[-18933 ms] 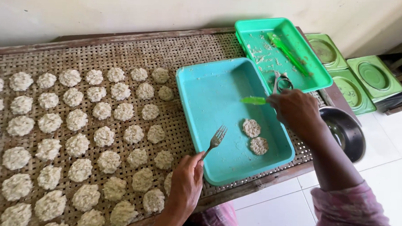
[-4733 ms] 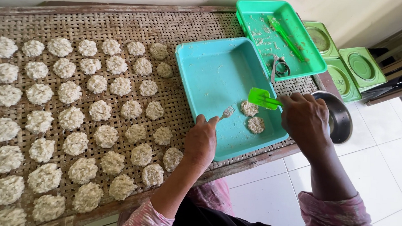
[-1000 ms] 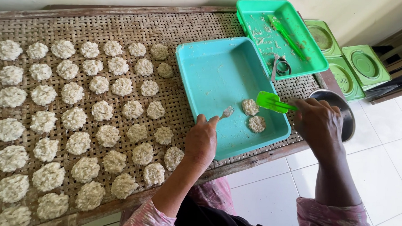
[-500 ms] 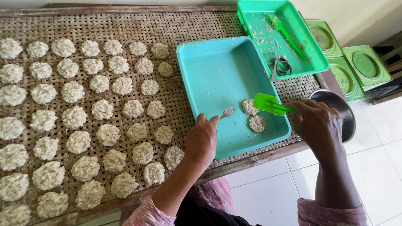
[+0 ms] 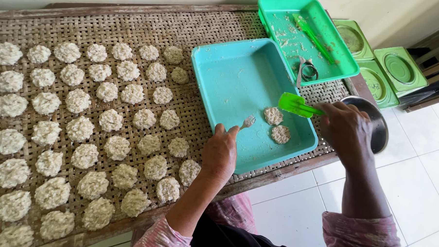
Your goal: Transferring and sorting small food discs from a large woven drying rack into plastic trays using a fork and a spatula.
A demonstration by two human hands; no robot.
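From the head camera, I see my left hand (image 5: pixel 220 155) gripping a fork (image 5: pixel 247 122) at the near edge of the teal tray (image 5: pixel 221 75), tines pointing away toward two rice patties (image 5: pixel 277 124) lying just right of them. My right hand (image 5: pixel 347 128), the nearer one, holds a green spatula (image 5: pixel 294 104), its blade leftward just above the patties. Rows of patties (image 5: pixel 83 128) cover the woven mat (image 5: pixel 203 25) to the left.

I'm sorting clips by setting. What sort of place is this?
Probably a home or small food-making workshop: rows of pale rice patties drying on a woven bamboo rack, a teal tray holding two more, and a white tiled floor.
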